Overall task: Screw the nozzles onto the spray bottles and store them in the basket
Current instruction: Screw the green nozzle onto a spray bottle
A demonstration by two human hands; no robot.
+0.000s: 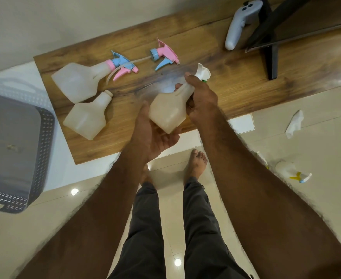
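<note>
I hold a translucent spray bottle (168, 109) above the wooden table's (236, 93) front edge. My left hand (153, 135) cups its base. My right hand (201, 97) grips its neck just below a white nozzle (204, 73) with a green collar. On the table to the left lies a bottle (75, 81) with a pink and blue nozzle (123, 66) fitted. In front of that one lies a bottle without a nozzle (87, 119). A loose pink and blue nozzle (164, 54) with a tube lies farther back. The grey perforated basket (46, 150) stands at the left, below the table.
A pale grey controller (239, 25) and a black stand (272, 43) are at the table's back right. On the tiled floor at the right lie a white crumpled tissue (294, 124) and another spray bottle (288, 170) with a yellow trigger. My bare feet are below the table edge.
</note>
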